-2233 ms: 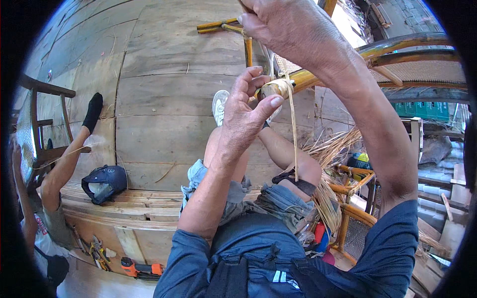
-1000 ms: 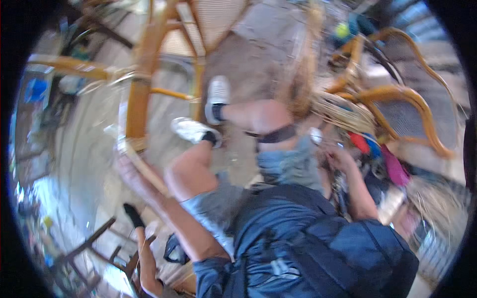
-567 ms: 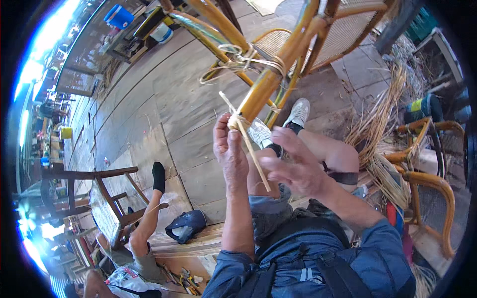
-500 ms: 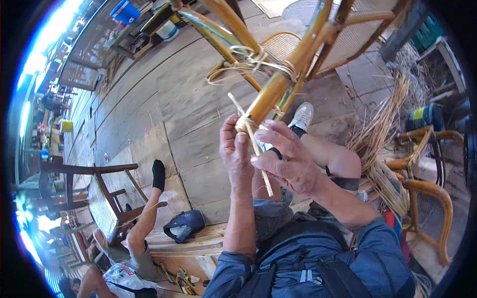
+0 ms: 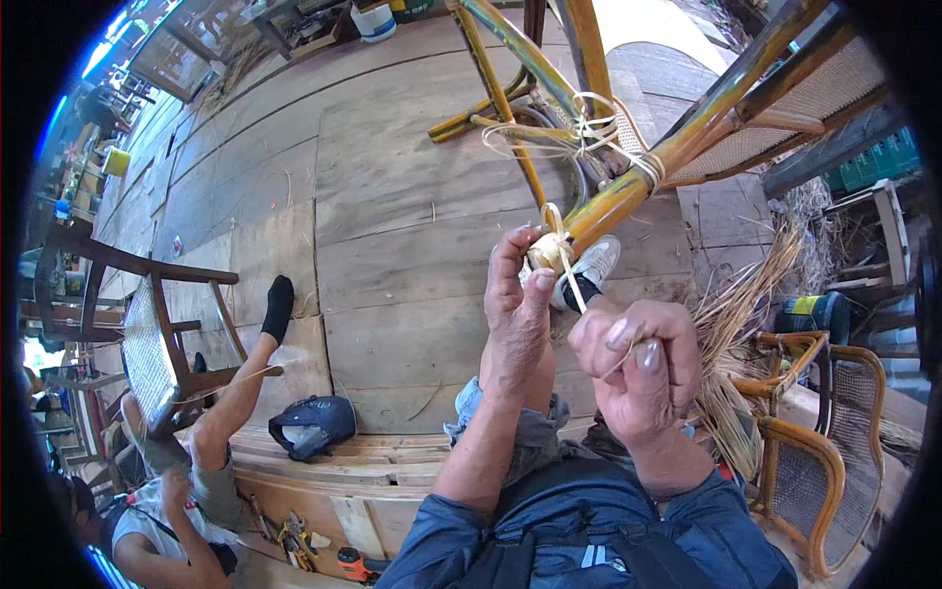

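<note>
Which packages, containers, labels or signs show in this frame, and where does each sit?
White bucket: top edge, on the plank floor, round, with a blue band.
Yellow tub: far left, small and round.
Green crates: right edge, under a dark beam, ribbed.
Yellow and green roll: right, beside the straw, with a dark end.
No signs or screens show.

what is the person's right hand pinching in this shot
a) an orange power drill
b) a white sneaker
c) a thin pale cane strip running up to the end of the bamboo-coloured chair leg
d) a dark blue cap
c: the right hand pinches a thin pale cane strip that runs up to the wrapped end of the bamboo-coloured chair leg, which the left hand steadies.
</note>
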The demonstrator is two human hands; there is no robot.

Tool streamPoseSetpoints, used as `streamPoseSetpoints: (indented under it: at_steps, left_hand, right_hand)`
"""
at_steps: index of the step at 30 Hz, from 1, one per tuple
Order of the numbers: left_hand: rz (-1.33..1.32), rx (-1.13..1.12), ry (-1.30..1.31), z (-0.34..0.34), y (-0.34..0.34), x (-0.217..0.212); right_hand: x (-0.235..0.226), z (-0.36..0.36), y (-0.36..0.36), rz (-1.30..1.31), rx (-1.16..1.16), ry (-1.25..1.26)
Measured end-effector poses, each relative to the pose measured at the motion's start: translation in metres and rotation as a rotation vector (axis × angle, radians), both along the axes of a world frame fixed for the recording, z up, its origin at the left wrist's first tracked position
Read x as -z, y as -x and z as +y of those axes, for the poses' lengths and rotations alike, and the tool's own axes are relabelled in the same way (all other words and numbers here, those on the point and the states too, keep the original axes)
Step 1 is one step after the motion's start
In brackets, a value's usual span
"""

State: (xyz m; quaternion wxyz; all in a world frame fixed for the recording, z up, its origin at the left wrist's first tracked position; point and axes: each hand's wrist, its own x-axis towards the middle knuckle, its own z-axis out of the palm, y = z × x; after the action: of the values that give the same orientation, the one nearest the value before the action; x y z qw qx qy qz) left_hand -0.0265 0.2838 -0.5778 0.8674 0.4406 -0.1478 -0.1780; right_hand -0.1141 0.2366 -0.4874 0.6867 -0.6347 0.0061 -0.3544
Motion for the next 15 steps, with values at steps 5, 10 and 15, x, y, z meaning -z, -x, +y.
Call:
streamPoseSetpoints:
  at_steps: [5,10,15]
  left_hand:
    - [0.009,0.013,0.063,0.0,0.0,-0.002]
    - [-0.065,-0.013,-0.032,0.0,0.0,-0.002]
    - [-0.159,-0.068,-0.129,0.001,-0.002,0.007]
  right_hand:
    - [0.011,0.003,0.018,0.141,0.054,-0.01]
    - [0.025,0.008,0.041,0.114,0.073,-0.023]
    - [0.024,-0.006,0.043,0.041,-0.105,-0.072]
